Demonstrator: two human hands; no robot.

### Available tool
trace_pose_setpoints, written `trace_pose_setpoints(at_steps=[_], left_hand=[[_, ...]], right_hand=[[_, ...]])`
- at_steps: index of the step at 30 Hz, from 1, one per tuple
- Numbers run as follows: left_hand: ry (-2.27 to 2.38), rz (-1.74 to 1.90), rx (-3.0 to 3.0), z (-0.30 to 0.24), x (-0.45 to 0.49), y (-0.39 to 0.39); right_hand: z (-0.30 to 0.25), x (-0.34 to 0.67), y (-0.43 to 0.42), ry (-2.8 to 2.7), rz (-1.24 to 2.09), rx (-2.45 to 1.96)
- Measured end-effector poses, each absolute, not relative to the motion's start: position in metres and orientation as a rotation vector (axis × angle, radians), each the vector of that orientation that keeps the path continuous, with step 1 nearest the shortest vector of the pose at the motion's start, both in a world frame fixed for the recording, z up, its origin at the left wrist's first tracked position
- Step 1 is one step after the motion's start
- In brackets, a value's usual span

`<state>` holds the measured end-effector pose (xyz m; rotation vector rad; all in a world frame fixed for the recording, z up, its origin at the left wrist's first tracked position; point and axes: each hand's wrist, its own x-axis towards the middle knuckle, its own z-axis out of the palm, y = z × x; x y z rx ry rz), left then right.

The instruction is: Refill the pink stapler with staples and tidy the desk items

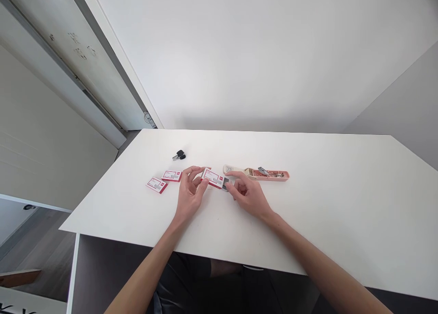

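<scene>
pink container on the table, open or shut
Open: the top of the pink container is uncovered, and a silver metal piece shows in it.

Three boxes [212,178], two keys [179,154], one case [272,175]

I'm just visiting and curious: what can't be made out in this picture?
All head view:
Held box: fine print too small to read.
Grey piece at its right end: partly covered by the right grip.
Pink-and-cream object: metal parts inside too small to identify.
Person's legs: partly hidden by the tabletop.
</scene>
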<state>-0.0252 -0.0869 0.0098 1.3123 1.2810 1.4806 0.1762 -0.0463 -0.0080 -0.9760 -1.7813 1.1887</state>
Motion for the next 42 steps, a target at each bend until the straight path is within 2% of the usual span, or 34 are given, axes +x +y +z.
trace_pose_setpoints(at_steps=[4,28,42], left_hand=[[1.283,1.481,1.324,0.009,-0.025,-0.086],[1.202,1.431,1.431,0.003,-0.025,-0.084],[1.333,1.459,1.524,0.004,-0.022,-0.085]], right_hand=[[-0.009,0.175,-0.047,-1.814,1.043,-1.005],[-0.023,0.177,-0.035,-1.912,0.813,-1.082],[-0.023,0.176,-0.034,-1.853,0.834,-1.132]])
